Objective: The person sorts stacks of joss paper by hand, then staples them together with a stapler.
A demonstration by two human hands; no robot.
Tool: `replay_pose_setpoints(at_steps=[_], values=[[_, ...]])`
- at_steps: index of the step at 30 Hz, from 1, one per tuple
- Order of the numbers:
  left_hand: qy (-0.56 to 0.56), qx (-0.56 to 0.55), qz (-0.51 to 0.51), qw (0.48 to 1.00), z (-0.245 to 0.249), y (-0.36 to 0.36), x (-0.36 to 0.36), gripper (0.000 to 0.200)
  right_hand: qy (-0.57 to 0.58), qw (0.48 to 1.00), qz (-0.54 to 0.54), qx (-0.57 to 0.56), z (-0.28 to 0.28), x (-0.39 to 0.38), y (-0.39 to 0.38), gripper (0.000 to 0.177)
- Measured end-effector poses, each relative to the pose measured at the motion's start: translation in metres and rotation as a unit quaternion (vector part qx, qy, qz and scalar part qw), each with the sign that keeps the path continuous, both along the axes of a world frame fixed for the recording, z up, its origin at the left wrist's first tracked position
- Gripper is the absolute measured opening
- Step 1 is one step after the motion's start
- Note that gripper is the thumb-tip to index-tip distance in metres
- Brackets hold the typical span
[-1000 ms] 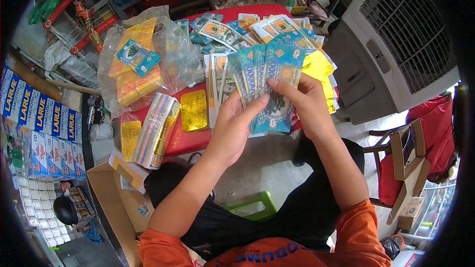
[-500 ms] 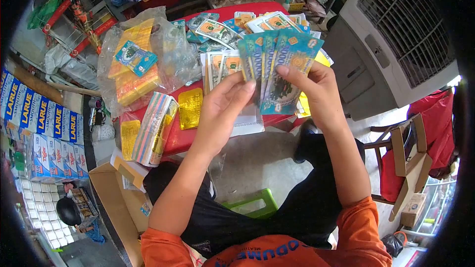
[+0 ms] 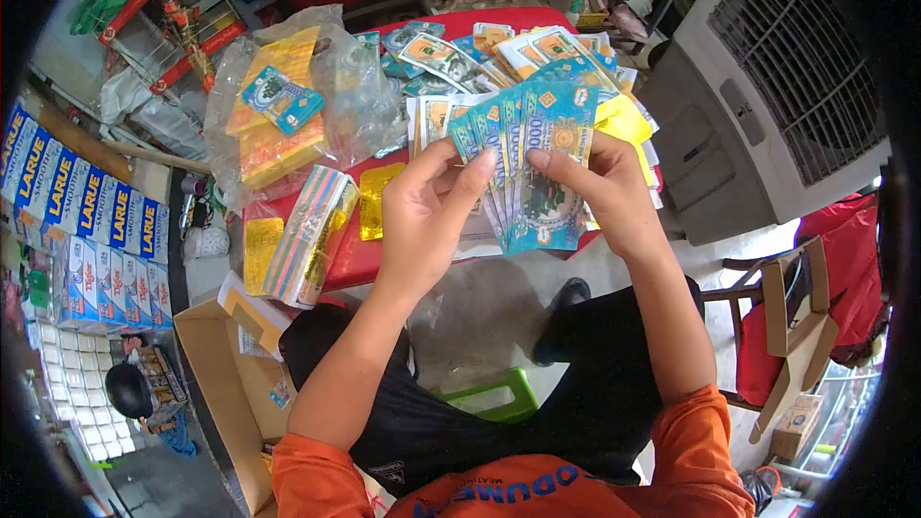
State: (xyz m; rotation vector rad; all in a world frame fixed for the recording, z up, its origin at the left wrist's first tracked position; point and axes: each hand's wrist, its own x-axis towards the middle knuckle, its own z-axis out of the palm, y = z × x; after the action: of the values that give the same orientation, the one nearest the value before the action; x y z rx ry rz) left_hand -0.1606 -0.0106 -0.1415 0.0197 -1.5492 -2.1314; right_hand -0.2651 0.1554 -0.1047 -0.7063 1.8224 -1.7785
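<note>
A fan of several blue-green printed notes (image 3: 547, 173) is spread between both hands, in front of the table. My left hand (image 3: 427, 206) pinches the fan's left edge, thumb on top. On the right edge, my right hand (image 3: 604, 182) holds the notes with its thumb across their face. Behind the fan lie orange-and-white notes (image 3: 537, 50) and more blue notes (image 3: 413, 36) in a loose pile. A yellow bundle (image 3: 278, 149) in clear plastic, with a blue note (image 3: 282, 99) on it, lies at the table's left. Near the front edge are a striped packet (image 3: 309, 235) and a gold sheet (image 3: 382, 200).
The red table (image 3: 355, 264) stands ahead. An open cardboard box (image 3: 216, 364) is at the lower left, near stacked cartons (image 3: 91, 230). A large grey air cooler (image 3: 758, 86) stands at the right, a chair with red cloth (image 3: 844, 259) below it. A green stool (image 3: 499, 398) is between the legs.
The fanned notes have moved slightly down and left relative to the table, and their left part is spread at a different angle. The view has shifted a little. Both hands keep hold.
</note>
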Motion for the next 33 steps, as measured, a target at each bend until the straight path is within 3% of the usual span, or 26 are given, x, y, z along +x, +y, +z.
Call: replay_pose_setpoints(at_steps=[6, 10, 16, 21, 23, 25, 33], values=[[-0.024, -0.048, 0.054, 0.997, -0.006, -0.013, 0.004, 0.015, -0.006, 0.999, 0.043, -0.033, -0.008, -0.001, -0.01, 0.027], [-0.049, -0.022, 0.11, 0.992, -0.008, -0.014, -0.001, 0.012, 0.026, 0.998, 0.047, -0.026, -0.007, -0.003, -0.013, 0.027], [-0.048, -0.017, 0.104, 0.993, -0.005, -0.015, -0.005, 0.017, 0.05, 0.998, 0.041, -0.024, -0.012, -0.004, -0.014, 0.026], [-0.053, 0.007, 0.117, 0.992, 0.005, -0.015, -0.001, 0.028, 0.095, 0.994, -0.042, -0.035, -0.014, -0.009, -0.011, 0.025], [-0.053, -0.065, 0.126, 0.988, 0.009, -0.021, 0.002, 0.036, 0.138, 0.988, -0.058, -0.031, -0.012, -0.014, -0.008, 0.024], [-0.059, -0.078, 0.155, 0.983, 0.009, -0.027, 0.005, 0.036, 0.067, 0.993, -0.081, -0.06, -0.007, -0.017, -0.004, 0.024], [-0.072, -0.122, 0.195, 0.97, 0.011, -0.041, 0.036, 0.031, 0.172, 0.975, -0.134, -0.049, -0.02, -0.031, 0.013, 0.024]])
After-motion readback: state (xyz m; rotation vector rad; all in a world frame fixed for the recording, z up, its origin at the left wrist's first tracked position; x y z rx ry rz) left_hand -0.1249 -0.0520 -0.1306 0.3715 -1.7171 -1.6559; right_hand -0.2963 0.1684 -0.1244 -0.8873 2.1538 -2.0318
